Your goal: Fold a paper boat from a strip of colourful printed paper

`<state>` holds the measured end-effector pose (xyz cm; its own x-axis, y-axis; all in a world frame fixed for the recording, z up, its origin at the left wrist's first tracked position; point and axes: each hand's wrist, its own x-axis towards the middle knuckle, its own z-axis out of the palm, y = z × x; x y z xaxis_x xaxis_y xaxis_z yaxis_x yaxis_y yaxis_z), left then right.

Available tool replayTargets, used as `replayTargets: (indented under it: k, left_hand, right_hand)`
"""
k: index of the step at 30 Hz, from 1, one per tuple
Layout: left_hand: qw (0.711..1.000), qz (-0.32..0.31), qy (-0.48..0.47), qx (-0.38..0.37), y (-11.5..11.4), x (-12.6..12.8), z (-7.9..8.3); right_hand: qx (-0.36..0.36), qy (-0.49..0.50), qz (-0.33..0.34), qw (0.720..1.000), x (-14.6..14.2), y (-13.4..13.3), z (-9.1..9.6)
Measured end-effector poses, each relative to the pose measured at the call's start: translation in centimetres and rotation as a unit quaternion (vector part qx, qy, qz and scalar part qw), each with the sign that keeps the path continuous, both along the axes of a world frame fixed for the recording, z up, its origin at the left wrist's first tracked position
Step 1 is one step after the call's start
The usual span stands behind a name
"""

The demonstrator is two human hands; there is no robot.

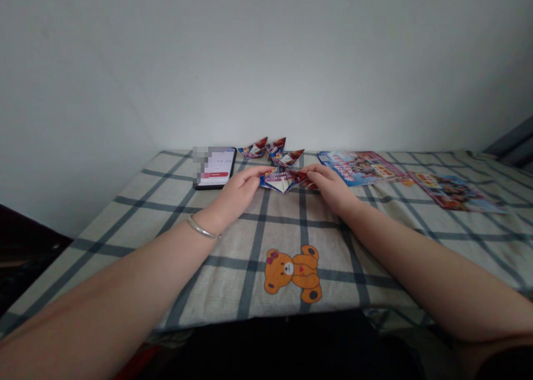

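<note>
Between my two hands is a folded paper piece (282, 181), printed in red, blue and purple with a pale triangle at its middle. My left hand (244, 188), a silver bangle at its wrist, pinches the left end of the paper. The right end is pinched by my right hand (328, 185), thumb and fingertips closed on it. Just beyond the piece stand several folded paper boats of the same print, among them a near one (288, 158) and a left one (254, 149).
A phone (214, 168) with a lit screen lies left of my hands. Printed flyers (360, 166) lie to the right, with another flyer (456, 192) farther right. A checked tablecloth (200, 296) with a printed bear covers the table, which meets a wall (266, 63).
</note>
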<state>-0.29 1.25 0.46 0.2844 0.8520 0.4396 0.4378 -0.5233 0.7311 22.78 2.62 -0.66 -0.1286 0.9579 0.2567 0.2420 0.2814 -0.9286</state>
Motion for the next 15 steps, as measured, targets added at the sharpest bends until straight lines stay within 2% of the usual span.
replayTargets:
  k: [4, 10, 13, 15]
  left_hand:
    - [1.000, -0.004, -0.022, -0.013, -0.1, 0.1, 0.2]
    - [0.988, -0.042, -0.102, -0.109, 0.1, 0.0, -0.1]
    - [0.985, -0.059, -0.103, -0.122, 0.3, 0.0, -0.6]
    - [0.989, -0.069, -0.075, -0.108, 0.4, 0.0, -0.9]
  right_hand:
    - [-0.026, 0.036, -0.005, 0.999, 0.0, 0.1, 0.0]
    - [-0.036, 0.063, 0.008, 0.997, -0.1, 0.1, -0.1]
    - [-0.020, 0.012, 0.008, 1.000, 0.0, -0.1, 0.0]
    - [0.036, -0.077, -0.002, 0.996, 0.1, -0.4, 0.2]
